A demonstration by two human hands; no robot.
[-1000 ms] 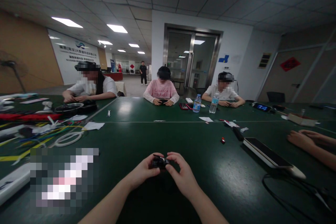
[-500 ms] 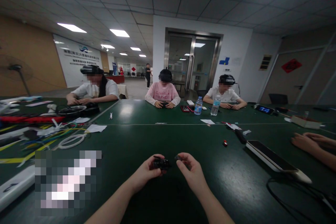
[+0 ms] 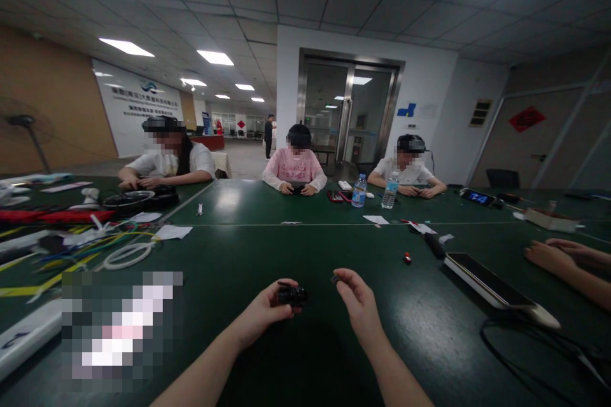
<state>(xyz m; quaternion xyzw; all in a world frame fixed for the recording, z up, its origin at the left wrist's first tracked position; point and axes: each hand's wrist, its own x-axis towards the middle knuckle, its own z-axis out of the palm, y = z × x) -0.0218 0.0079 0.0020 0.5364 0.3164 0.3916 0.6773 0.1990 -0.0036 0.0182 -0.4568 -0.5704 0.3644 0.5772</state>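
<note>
My left hand (image 3: 268, 310) grips a small, shiny black object (image 3: 293, 296) between thumb and fingers, above the dark green table (image 3: 267, 254). Its exact kind is too dark and small to make out. Apart from it, to the right, my right hand (image 3: 356, 292) pinches a tiny dark piece (image 3: 335, 279) at its fingertips. The piece sticks out a little to the left, and a gap separates it from the black object. A small red and silver item (image 3: 407, 258) lies on the table beyond my right hand.
On the right are a white device with a dark screen (image 3: 491, 280), black cables (image 3: 506, 356) and another person's hands (image 3: 554, 261). Cables (image 3: 128, 255) and a white power strip (image 3: 28, 337) lie left. Water bottles (image 3: 390, 191) stand farther back, before several seated people.
My right hand has moved right, away from the black object, with the tiny piece in its fingers. My left hand has stayed nearly in place. The whole view has shifted slightly.
</note>
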